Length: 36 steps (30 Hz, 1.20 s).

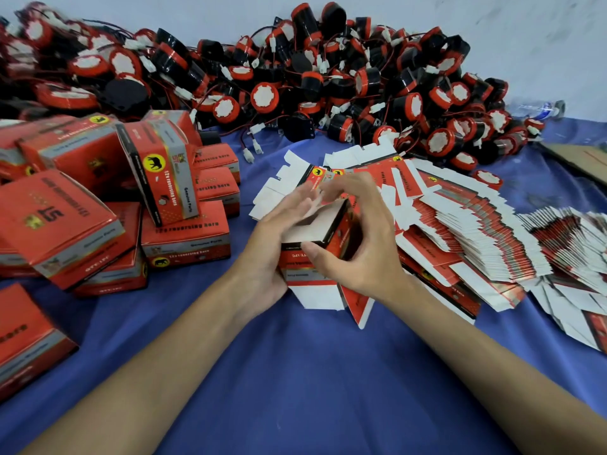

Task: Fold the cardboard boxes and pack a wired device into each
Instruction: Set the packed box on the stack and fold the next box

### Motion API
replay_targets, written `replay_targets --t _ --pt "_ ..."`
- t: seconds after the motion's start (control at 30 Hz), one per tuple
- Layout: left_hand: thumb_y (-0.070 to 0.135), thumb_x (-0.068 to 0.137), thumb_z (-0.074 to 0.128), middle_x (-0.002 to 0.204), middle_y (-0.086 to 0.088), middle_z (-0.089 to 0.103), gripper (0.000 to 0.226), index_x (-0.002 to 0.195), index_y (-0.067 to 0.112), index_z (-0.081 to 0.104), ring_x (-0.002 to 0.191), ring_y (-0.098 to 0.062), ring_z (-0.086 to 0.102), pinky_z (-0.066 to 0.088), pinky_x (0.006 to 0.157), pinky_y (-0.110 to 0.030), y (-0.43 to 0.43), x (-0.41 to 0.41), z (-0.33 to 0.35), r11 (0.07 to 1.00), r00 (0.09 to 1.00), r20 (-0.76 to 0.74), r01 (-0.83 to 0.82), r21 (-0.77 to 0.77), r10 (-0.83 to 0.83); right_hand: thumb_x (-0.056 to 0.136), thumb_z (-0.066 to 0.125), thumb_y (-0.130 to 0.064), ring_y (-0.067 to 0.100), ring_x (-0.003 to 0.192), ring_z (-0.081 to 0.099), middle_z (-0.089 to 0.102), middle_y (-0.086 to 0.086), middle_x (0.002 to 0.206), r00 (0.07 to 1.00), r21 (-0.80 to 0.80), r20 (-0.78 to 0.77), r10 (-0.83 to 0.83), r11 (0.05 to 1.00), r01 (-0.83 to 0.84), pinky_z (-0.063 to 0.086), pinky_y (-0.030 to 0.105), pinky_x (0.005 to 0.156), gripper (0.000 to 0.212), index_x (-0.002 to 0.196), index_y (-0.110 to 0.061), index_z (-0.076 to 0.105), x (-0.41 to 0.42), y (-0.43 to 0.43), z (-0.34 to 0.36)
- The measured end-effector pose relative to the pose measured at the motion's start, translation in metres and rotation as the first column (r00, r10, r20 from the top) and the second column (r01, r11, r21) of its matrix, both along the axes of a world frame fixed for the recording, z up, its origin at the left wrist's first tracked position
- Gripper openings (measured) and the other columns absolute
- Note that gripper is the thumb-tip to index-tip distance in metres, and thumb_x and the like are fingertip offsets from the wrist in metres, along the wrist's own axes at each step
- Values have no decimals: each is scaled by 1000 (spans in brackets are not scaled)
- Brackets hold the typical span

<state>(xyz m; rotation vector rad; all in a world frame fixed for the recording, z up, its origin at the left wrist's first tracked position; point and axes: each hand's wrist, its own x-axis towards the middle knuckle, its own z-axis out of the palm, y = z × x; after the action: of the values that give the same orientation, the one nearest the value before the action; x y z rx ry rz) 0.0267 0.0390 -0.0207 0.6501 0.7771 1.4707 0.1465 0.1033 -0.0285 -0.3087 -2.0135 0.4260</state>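
- We hold one half-formed red carton (315,254) between both hands, just above the blue cloth (295,372). Our left hand (272,244) cups its left wall, and our right hand (358,238) curls over the top right with the thumb on the near edge.
- The top is open and looks empty. The bottom flaps (323,298) hang loose and white below, so a horn dropped in now would likely fall through.
- Our fingers are blurred above the opening, so we cannot tell which flap they press. A flap tucked out of order could crease or jam.
- The flat carton blanks (460,231) fan out just beside our right wrist. A careless sweep could slide the stack.
- The reversing horns (328,80) lie heaped beyond, their red-and-black leads tangled. Pulling one could drag its neighbours along.
- The packed boxes (98,205) lean in a loose stack on our left and may topple if nudged.
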Motion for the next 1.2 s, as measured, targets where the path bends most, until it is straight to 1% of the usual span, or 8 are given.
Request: replay_targets --t 0.07,0.17,0.3,0.53,0.77,0.97,1.1,1.2 --pt "18 72 61 99 -5 73 40 112 15 66 87 -18 70 58 78 -29 -3 -1 0 994 991 79 107 -14 -105 72 70 -35 18 101 51 49 8 106 1000 89 -24 -2 996 4 40 24 90 52 111 -6 51 2 3 2" --pt "18 75 61 96 -9 72 34 106 10 67 85 -21 70 59 74 -30 -7 -3 1 966 961 110 258 -33 -253 74 69 -41 20 102 51 49 10 107 999 220 -39 34 975 -25 40 26 91 56 113 -6 50 4 7 2" --pt "15 82 62 99 -7 71 23 103 15 70 90 -20 70 57 75 -30 -8 -10 3 925 925 24 381 -13 -380 73 70 -43 21 101 53 50 13 106 996 341 -54 66 939 -43 43 29 88 58 112 -5 51 5 9 4" --pt "8 87 56 100 1 70 28 112 21 60 95 -15 68 55 70 -25 -12 -16 9 891 890 -53 454 13 -453 73 70 -43 22 100 52 50 13 107 996 399 -36 82 915 -61 47 32 82 57 112 -6 50 3 7 6" --pt "15 80 55 110 -4 67 52 132 23 51 98 -17 67 56 67 -26 -12 -15 12 903 891 -162 429 -11 -425 76 67 -44 22 99 52 49 14 107 999 434 5 45 900 -43 44 26 84 54 111 -6 50 5 6 7" --pt "8 85 58 99 -6 68 32 116 9 62 93 -19 67 55 68 -26 -6 -2 11 980 964 -181 199 9 -194 63 81 -33 28 94 54 47 13 109 997 479 72 15 877 -48 47 34 79 64 112 -7 49 8 9 10" --pt "2 91 55 90 0 69 19 101 13 66 85 -15 68 53 63 -22 -5 2 9 997 965 -259 62 49 -47 70 73 -29 25 93 54 47 14 108 995 468 93 45 880 -83 46 31 81 53 112 -6 50 5 7 8" --pt "5 91 57 87 3 69 18 102 16 65 85 -13 69 52 61 -22 -7 5 11 999 954 -298 33 41 -19 74 66 -32 26 92 54 48 14 108 993 466 108 54 879 -98 45 31 81 48 112 -6 50 5 7 8"
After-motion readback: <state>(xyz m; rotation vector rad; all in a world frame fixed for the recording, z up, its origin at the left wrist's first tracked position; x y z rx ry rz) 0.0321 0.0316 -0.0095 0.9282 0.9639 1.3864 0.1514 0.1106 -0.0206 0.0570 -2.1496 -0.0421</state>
